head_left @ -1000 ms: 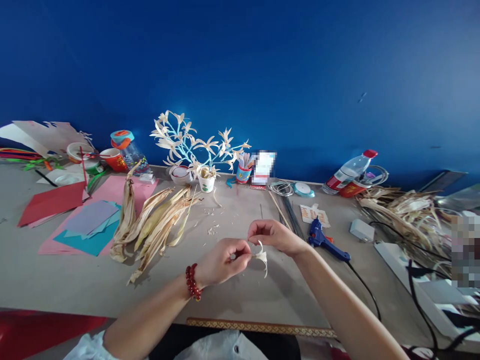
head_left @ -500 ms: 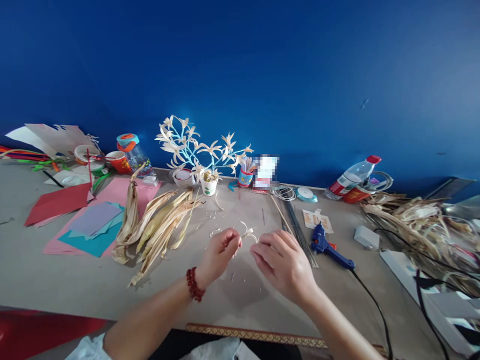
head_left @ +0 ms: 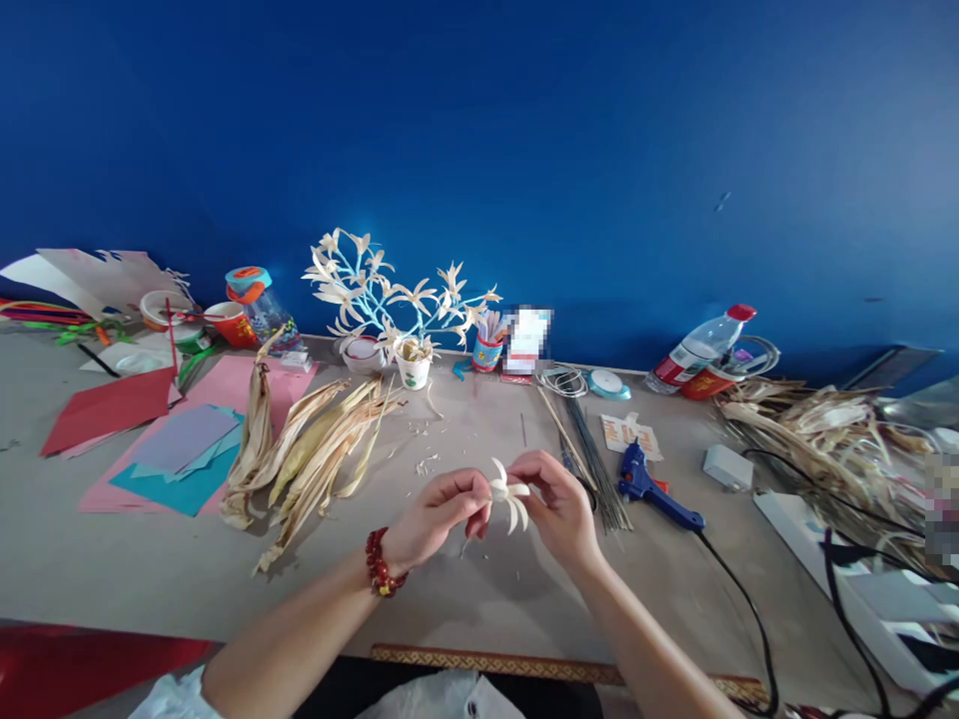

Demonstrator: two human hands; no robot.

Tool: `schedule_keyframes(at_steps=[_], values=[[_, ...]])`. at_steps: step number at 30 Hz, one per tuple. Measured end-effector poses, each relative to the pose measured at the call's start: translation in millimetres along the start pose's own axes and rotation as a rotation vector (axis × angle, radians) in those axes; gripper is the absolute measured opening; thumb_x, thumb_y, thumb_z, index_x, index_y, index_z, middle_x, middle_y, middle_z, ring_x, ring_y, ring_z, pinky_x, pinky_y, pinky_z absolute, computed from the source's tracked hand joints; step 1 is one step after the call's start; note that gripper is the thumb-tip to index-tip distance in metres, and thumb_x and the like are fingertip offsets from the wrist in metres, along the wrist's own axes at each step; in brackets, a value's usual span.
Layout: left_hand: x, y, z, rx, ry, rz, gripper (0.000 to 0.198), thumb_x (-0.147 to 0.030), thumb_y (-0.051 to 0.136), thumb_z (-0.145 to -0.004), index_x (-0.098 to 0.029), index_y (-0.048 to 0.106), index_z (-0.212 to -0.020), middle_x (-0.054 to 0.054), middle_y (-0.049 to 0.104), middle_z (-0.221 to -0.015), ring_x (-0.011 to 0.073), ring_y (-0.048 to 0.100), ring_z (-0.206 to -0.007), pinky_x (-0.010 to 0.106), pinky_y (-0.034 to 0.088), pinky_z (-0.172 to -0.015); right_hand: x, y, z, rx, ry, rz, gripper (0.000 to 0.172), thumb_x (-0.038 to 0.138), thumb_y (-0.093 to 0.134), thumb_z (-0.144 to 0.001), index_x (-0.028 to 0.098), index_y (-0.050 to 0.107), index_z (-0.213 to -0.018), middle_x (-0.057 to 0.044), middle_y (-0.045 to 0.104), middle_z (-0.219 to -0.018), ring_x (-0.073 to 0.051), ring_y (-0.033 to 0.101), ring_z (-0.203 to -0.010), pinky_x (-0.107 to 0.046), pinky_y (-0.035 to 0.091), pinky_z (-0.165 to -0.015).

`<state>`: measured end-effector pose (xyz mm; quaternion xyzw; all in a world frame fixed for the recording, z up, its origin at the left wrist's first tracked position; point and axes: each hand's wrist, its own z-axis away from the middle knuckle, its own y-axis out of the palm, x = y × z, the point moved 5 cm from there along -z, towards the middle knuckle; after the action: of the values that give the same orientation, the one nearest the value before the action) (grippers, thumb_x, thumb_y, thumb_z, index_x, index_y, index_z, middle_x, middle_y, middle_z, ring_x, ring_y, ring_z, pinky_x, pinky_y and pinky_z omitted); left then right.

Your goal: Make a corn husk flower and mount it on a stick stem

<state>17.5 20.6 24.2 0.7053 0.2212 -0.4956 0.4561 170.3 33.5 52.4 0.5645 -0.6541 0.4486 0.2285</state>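
Note:
My left hand (head_left: 446, 514), with a red bead bracelet on the wrist, is closed in a pinch at the base of a pale corn-husk flower (head_left: 511, 491). The flower's narrow petals spread out and face right. On the flower's other side, my right hand (head_left: 563, 509) has its thumb and fingertips closed at a petal. Small husk scraps (head_left: 426, 465) lie on the table just beyond my left hand. A finished branch of similar flowers (head_left: 375, 290) with light blue stems stands in a white cup (head_left: 414, 370) farther back.
Dried corn husks (head_left: 330, 439) and coloured paper (head_left: 184, 439) lie on the left. To the right are dark wires (head_left: 595, 464), a blue glue gun (head_left: 655, 489) with its cord, a white adapter (head_left: 727, 468) and a husk pile (head_left: 831, 439). A bottle (head_left: 696, 350) leans near the blue wall.
My right hand has moved in and now touches the flower. The flower has turned, so its spread petals show more fully. The view has shifted slightly.

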Motion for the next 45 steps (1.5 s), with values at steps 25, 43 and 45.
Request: schedule_keyframes(at_steps=[25,43,45], values=[[6.2,-0.1,-6.9,0.088,-0.197,0.567,0.026,-0.033,0.064,-0.088,-0.015,0.055,-0.071,-0.005,0.037,-0.055,0.0081,0.031,-0.048,0.023,0.037,-0.056,-18.2,9.9,-3.1,0.254,0.479,-0.615,0.027,0.041,0.065,-0.09,0.016,0.067,-0.099,0.002,0.054,-0.067,-0.013,0.057,-0.064,-0.026,0.044,-0.062],[7.4,2.9,-5.9,0.121,-0.173,0.573,0.029,-0.035,0.065,-0.088,-0.016,0.052,-0.071,-0.006,0.035,-0.054,0.0077,0.03,-0.047,0.023,0.036,-0.054,-9.7,25.7,-7.4,0.074,0.341,-0.341,0.026,0.044,0.067,-0.086,0.019,0.062,-0.08,0.005,0.047,-0.058,-0.009,0.041,-0.048,-0.022,0.034,-0.046],[3.4,4.4,-4.7,0.14,-0.16,0.588,0.03,-0.034,0.068,-0.087,-0.017,0.051,-0.07,-0.006,0.033,-0.054,0.0077,0.028,-0.046,0.023,0.036,-0.054,-23.9,17.7,-7.2,-0.007,0.438,-0.442,0.025,0.043,0.067,-0.085,0.02,0.058,-0.081,0.007,0.044,-0.058,-0.008,0.039,-0.046,-0.021,0.035,-0.044]])
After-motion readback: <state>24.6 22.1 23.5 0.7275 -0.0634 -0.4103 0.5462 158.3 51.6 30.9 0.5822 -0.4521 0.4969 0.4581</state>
